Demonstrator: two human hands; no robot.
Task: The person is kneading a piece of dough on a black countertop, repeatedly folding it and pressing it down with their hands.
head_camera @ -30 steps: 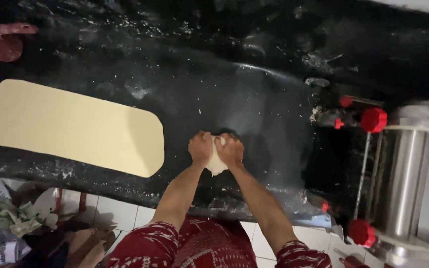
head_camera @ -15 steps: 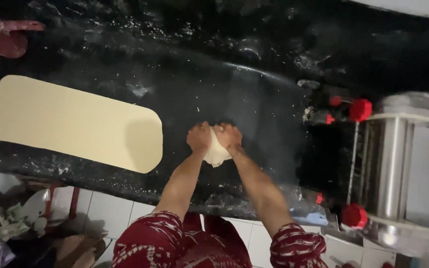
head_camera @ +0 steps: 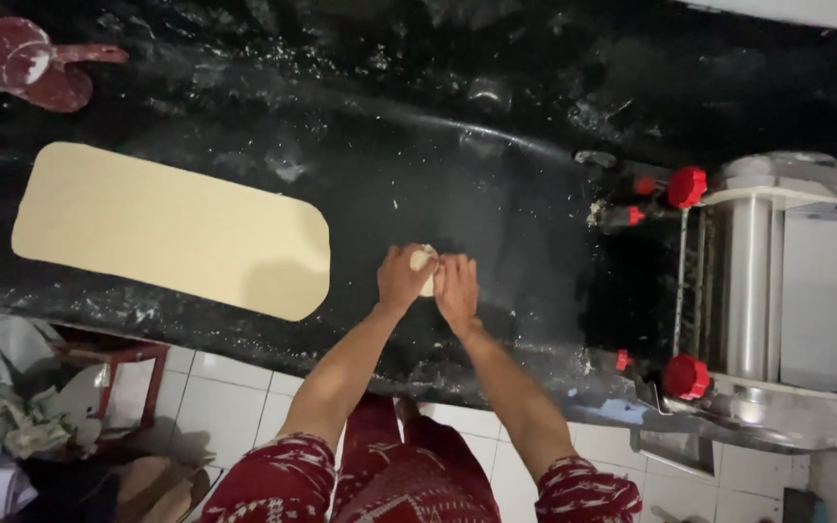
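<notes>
Centre of the head view: left hand [head_camera: 404,279] and right hand [head_camera: 457,289] pressed together around a small pale dough lump [head_camera: 425,261], which sits on the black counter [head_camera: 496,174]. Both hands are cupped and closed on the lump; only its top edge shows between the fingers. Forearms enter from the lower edge; red patterned sleeves [head_camera: 273,479] at lower centre.

Left of frame: flat rolled dough sheet [head_camera: 171,228], long with rounded corners, lying on the counter, well apart from the hands. Counter surface dusted with flour and crumbs.

Upper left corner: red round scoop [head_camera: 16,63] with a short handle, flour smeared inside; contents otherwise cannot be told.

Right of frame: metal dough roller machine [head_camera: 787,291] with red knobs [head_camera: 687,186], resting at the counter's end.

Lower edge: white tiled floor [head_camera: 234,397]; red stool frame [head_camera: 118,373] and crumpled bags at lower left.
</notes>
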